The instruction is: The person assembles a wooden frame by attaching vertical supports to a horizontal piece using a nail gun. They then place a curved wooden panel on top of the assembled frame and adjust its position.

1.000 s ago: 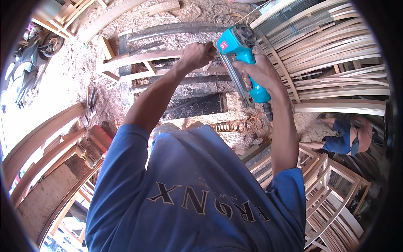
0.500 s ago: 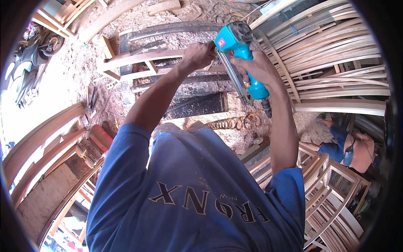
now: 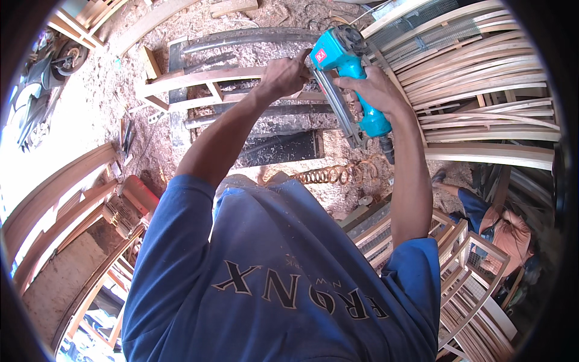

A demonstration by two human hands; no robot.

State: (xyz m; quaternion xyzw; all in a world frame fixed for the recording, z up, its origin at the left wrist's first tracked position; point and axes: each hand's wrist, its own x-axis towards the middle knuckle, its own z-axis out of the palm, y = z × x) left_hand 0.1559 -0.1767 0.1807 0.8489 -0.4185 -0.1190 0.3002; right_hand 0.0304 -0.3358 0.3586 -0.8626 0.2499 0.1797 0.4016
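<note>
My right hand (image 3: 377, 92) is wrapped round the handle of a teal nail gun (image 3: 335, 50), its long silver magazine slanting down toward me. The gun's nose is close to my left hand (image 3: 286, 77). That hand is closed on the right part of a curved wooden frame (image 3: 199, 79), one finger sticking out toward the nose. Two pale curved rails joined by short crosspieces make up the frame, and it lies across a dark slatted stand (image 3: 178, 66). My left hand and the gun hide the frame's right end.
A coiled orange air hose (image 3: 322, 176) runs below the stand. Curved wooden strips (image 3: 482, 72) are stacked at right. Another person (image 3: 505, 238) bends low at the right, beside wooden frames with mesh (image 3: 461, 265). A red machine (image 3: 140, 194) and a motorbike (image 3: 45, 84) are at left.
A finger of my left hand now stretches out more toward the gun's nose. Both hands keep their holds. The other person at right has shifted a little, and the view has moved slightly.
</note>
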